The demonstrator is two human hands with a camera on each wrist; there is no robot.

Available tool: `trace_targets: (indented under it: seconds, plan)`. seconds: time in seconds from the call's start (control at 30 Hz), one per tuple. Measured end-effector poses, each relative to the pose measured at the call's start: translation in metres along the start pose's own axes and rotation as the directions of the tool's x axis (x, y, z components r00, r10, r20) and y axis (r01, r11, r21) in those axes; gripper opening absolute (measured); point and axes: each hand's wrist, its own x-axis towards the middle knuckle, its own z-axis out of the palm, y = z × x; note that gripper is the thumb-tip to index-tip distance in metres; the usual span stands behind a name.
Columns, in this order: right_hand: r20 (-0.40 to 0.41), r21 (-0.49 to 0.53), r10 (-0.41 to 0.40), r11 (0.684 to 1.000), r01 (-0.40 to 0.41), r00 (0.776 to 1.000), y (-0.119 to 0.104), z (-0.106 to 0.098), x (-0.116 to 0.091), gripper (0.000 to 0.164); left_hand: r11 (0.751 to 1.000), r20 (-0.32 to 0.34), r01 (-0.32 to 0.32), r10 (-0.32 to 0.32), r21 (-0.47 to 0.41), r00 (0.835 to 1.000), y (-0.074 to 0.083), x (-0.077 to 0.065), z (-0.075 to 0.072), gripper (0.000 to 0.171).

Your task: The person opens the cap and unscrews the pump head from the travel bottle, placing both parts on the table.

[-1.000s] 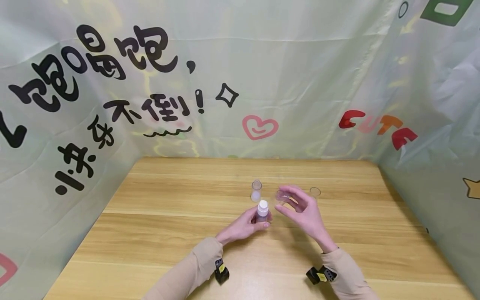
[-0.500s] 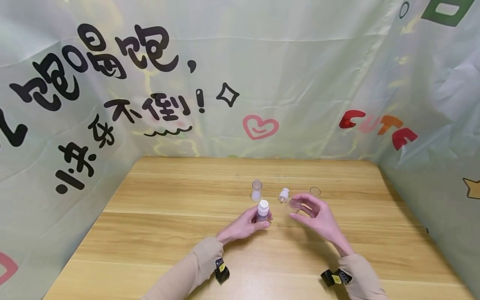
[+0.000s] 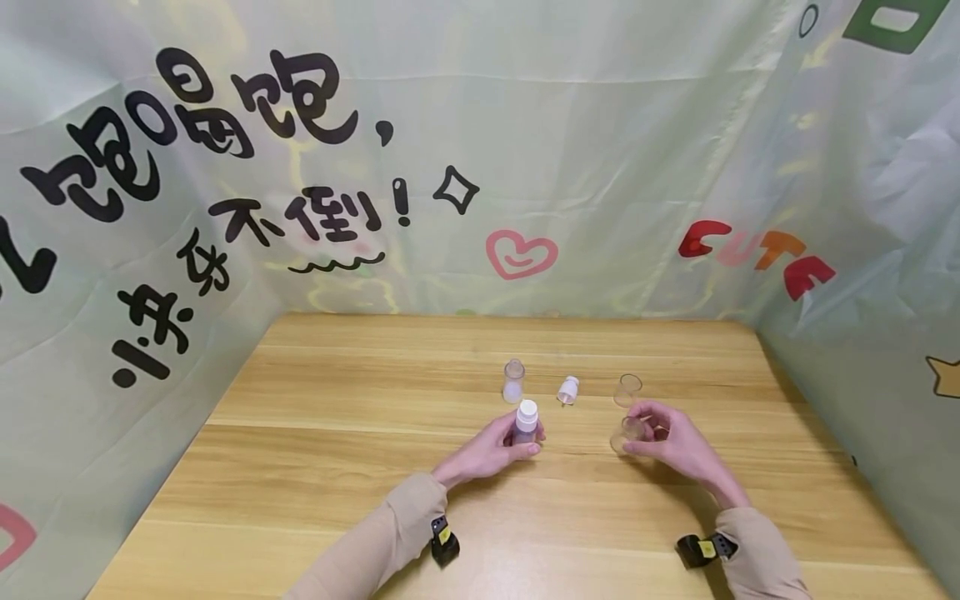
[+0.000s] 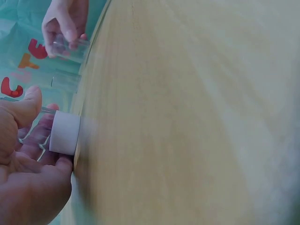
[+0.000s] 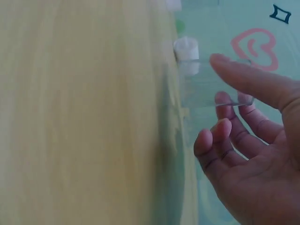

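In the head view my left hand (image 3: 491, 450) grips a small clear bottle (image 3: 522, 437) with a white top, held upright. The left wrist view shows its white base (image 4: 64, 133) close to the tabletop, with thumb and fingers round the clear body. My right hand (image 3: 678, 442) pinches a clear cylindrical cap (image 3: 627, 433) between thumb and fingers, low over the table or on it; I cannot tell which. Just behind it stands a second clear cap (image 3: 627, 390). A white pump head (image 3: 568, 389) lies on the table between the hands, farther back.
Behind my left hand a second small bottle (image 3: 513, 383), clear above and white below, stands upright. The wooden table (image 3: 337, 392) meets a printed cloth backdrop (image 3: 600, 167) at the back and both sides.
My right hand has moved right and toward the front with the clear cap, from beside the bottle to in front of the other cap. The pump head has come into view. My left hand stays still.
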Motion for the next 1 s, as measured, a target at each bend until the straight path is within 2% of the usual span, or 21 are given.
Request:
trace_targets:
  seconds: [0.17,0.4,0.7,0.9,1.0]
  plan:
    - [0.015,-0.006,0.056,0.998,-0.056,0.998,0.005,-0.005,0.001,0.041,1.0,-0.002,0.012,-0.012,-0.002,1.0,0.0,0.0,0.0,0.027]
    - [-0.01,0.005,0.121,0.993,-0.121,0.993,0.01,-0.007,0.002,0.043,1.0,-0.002,0.004,-0.004,0.005,1.0,0.001,-0.001,-0.001,0.027]
    - [-0.03,0.001,0.146,0.989,-0.146,0.989,0.014,-0.006,0.002,0.044,1.0,-0.003,-0.005,0.005,0.003,1.0,0.0,-0.001,-0.001,0.025]
    - [-0.039,-0.002,0.185,0.983,-0.185,0.982,0.012,-0.006,0.0,0.053,1.0,0.004,-0.003,0.003,0.0,1.0,-0.001,0.0,0.0,0.026]
    - [-0.045,0.005,0.23,0.973,-0.23,0.972,0.009,-0.007,-0.003,0.046,1.0,0.008,-0.004,0.004,0.006,1.0,-0.002,0.0,0.0,0.026]
